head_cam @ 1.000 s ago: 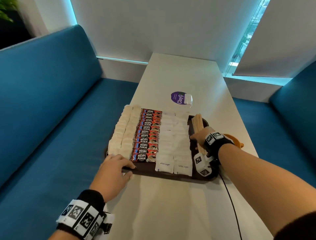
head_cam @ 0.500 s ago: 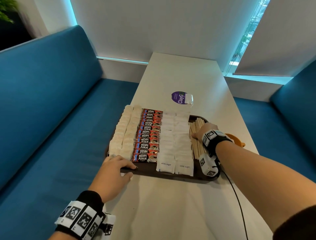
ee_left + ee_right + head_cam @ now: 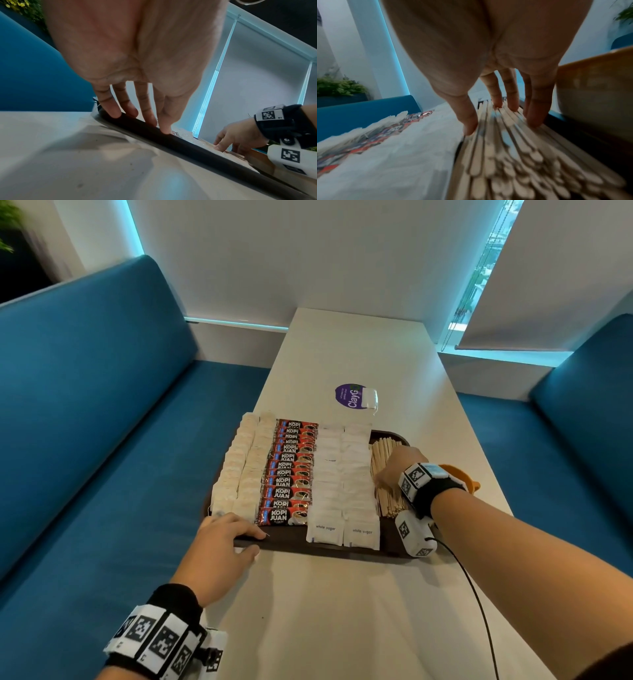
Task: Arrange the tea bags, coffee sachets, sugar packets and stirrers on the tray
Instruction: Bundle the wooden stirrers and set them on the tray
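Pressing down on the wooden stirrers (image 3: 501,142), the right hand (image 3: 399,467) spreads straight fingers (image 3: 537,108) across the bundle at the right end of the brown tray (image 3: 394,546), clasping nothing, just flattening. The left hand (image 3: 222,546) steadies the tray's near left corner, fingers laid straight on the dark rim (image 3: 171,140), thumb on the white table (image 3: 342,611). Everything sits in rows on the tray: tea bags (image 3: 239,474) far left, Kopi Juan coffee sachets (image 3: 291,474) next, white sugar packets (image 3: 342,484), then the stirrers. Looks nearly finished. The risk now: those loose sticks could fan out or roll over the sugar row if the press slides sideways, and a firm shove might nudge the tray towards the orange bowl (image 3: 597,92) just beside it.
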`<state>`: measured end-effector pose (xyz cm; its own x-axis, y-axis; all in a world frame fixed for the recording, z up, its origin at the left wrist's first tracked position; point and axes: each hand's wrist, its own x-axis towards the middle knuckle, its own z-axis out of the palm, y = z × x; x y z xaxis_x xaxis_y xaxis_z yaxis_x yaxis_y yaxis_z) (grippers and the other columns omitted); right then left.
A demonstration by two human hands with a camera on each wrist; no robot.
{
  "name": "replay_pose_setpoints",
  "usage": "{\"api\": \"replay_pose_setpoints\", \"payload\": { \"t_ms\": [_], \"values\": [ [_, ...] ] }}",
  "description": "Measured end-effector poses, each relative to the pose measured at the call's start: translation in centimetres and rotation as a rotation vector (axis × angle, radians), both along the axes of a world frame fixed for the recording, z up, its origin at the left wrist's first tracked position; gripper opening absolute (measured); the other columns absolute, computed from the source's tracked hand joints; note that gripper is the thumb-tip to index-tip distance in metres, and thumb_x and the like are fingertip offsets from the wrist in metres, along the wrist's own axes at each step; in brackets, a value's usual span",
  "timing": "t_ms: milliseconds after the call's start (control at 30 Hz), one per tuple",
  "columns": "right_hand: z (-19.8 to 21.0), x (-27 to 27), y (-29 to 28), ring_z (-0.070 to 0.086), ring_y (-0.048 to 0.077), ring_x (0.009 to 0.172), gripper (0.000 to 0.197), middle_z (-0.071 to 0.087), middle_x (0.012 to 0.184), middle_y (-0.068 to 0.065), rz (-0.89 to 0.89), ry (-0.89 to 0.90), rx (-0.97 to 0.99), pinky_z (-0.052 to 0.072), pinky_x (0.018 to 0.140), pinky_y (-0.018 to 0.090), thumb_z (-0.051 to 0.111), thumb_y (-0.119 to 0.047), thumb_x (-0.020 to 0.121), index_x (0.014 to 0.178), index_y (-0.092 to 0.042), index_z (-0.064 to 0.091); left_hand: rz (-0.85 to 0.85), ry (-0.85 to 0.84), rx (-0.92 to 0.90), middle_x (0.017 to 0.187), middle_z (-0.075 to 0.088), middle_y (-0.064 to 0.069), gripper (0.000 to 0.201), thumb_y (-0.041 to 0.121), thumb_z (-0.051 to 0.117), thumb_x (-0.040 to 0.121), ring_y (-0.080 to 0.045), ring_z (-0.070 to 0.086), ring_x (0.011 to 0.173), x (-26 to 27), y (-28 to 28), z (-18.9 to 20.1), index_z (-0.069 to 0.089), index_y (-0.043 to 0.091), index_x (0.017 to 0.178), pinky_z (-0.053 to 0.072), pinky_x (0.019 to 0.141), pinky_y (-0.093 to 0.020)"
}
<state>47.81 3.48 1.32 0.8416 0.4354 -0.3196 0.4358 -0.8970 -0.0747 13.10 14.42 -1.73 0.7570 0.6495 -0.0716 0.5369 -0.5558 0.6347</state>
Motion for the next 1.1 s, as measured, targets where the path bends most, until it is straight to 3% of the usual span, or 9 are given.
{"api": "replay_pose_setpoints", "payload": {
  "t_ms": [100, 167, 333, 400, 467, 567, 667, 900, 1100],
  "values": [
    [-1.2, 0.1, -0.2, 0.061, 0.03, 0.108, 0.064, 0.053, 0.128, 0.014, 0.007, -0.021, -0.013, 0.055, 0.092, 0.04, 0.078, -0.046, 0.082, 0.128, -0.01, 0.052, 0.007, -0.002, -0.004, 0.106, 0.053, 0.028, 0.022, 0.023, 0.073, 0.091, -0.006, 0.04, 0.111, 0.0, 0.0, 0.1, 0.072, 0.041, 0.104, 0.034, 0.092, -0.023],
    [-1.3, 0.1, -0.4, 0.057, 0.033, 0.114, 0.071, 0.048, 0.133, 0.014, 0.014, -0.031, -0.001, 0.053, 0.096, 0.043, 0.077, -0.051, 0.082, 0.134, -0.012, 0.048, 0.006, 0.002, -0.003, 0.107, 0.054, 0.027, 0.021, 0.024, 0.073, 0.091, -0.005, 0.039, 0.111, 0.1, 0.0, 0.1, 0.072, 0.041, 0.104, 0.035, 0.092, -0.023],
    [1.5, -0.6, -1.7, 0.059, 0.03, 0.108, 0.039, 0.053, 0.127, 0.013, 0.035, -0.092, 0.155, 0.054, 0.091, 0.039, 0.063, -0.036, 0.095, 0.125, -0.011, 0.062, 0.006, 0.028, -0.008, 0.109, 0.056, 0.025, 0.02, 0.027, 0.073, 0.092, -0.006, 0.04, 0.112, 0.0, 0.0, 0.2, 0.072, 0.042, 0.105, 0.038, 0.096, -0.026],
    [2.6, -1.5, -3.0, 0.063, 0.022, 0.089, 0.022, 0.066, 0.113, 0.01, 0.083, -0.085, 0.215, 0.053, 0.071, 0.029, 0.058, -0.024, 0.097, 0.109, -0.009, 0.069, 0.007, 0.032, -0.002, 0.11, 0.056, 0.024, 0.019, 0.027, 0.072, 0.092, -0.007, 0.041, 0.111, 0.0, 0.0, 0.3, 0.072, 0.042, 0.105, 0.037, 0.094, -0.025],
    [3.1, -3.0, -4.6, 0.065, 0.016, 0.076, 0.02, 0.072, 0.096, 0.007, 0.122, -0.017, 0.223, 0.049, 0.057, 0.021, 0.056, -0.022, 0.1, 0.099, -0.009, 0.072, 0.011, 0.034, -0.001, 0.11, 0.056, 0.023, 0.018, 0.028, 0.071, 0.093, -0.006, 0.04, 0.112, 0.0, -0.1, 0.3, 0.072, 0.041, 0.106, 0.036, 0.092, -0.023],
    [2.3, -5.5, -7.0, 0.068, 0.012, 0.081, 0.022, 0.072, 0.092, 0.0, 0.239, 0.086, 0.101, 0.057, 0.07, 0.021, 0.057, -0.029, 0.101, 0.099, -0.014, 0.074, 0.016, 0.039, 0.005, 0.11, 0.055, 0.022, 0.017, 0.03, 0.068, 0.095, -0.007, 0.04, 0.114, 0.2, -0.3, 0.4, 0.071, 0.041, 0.107, 0.036, 0.094, -0.024],
    [0.0, -7.0, -8.0, 0.065, 0.011, 0.083, 0.022, 0.069, 0.093, -0.004, 0.301, 0.105, -0.002, 0.054, 0.075, 0.021, 0.058, -0.031, 0.101, 0.107, -0.017, 0.073, 0.024, 0.051, 0.01, 0.111, 0.055, 0.02, 0.017, 0.031, 0.067, 0.095, -0.008, 0.039, 0.115, 0.2, -0.5, 0.4, 0.071, 0.041, 0.108, 0.037, 0.097, -0.026],
    [-1.7, -6.6, -7.3, 0.063, 0.014, 0.09, 0.022, 0.068, 0.104, -0.003, 0.304, 0.09, 0.132, 0.046, 0.079, 0.021, 0.055, -0.03, 0.104, 0.111, -0.02, 0.074, 0.016, 0.058, 0.007, 0.113, 0.054, 0.018, 0.019, 0.031, 0.066, 0.096, -0.008, 0.039, 0.116, -0.1, -0.4, 0.3, 0.07, 0.043, 0.111, 0.037, 0.095, -0.025],
    [-1.7, -6.0, -7.1, 0.062, 0.012, 0.083, 0.024, 0.068, 0.092, -0.005, 0.316, 0.061, 0.155, 0.047, 0.076, 0.021, 0.055, -0.031, 0.103, 0.103, -0.018, 0.075, 0.006, 0.054, 0.006, 0.11, 0.054, 0.024, 0.019, 0.032, 0.068, 0.094, -0.009, 0.041, 0.114, -0.1, -0.2, 0.0, 0.067, 0.049, 0.103, 0.039, 0.099, -0.028]
  ]
}}
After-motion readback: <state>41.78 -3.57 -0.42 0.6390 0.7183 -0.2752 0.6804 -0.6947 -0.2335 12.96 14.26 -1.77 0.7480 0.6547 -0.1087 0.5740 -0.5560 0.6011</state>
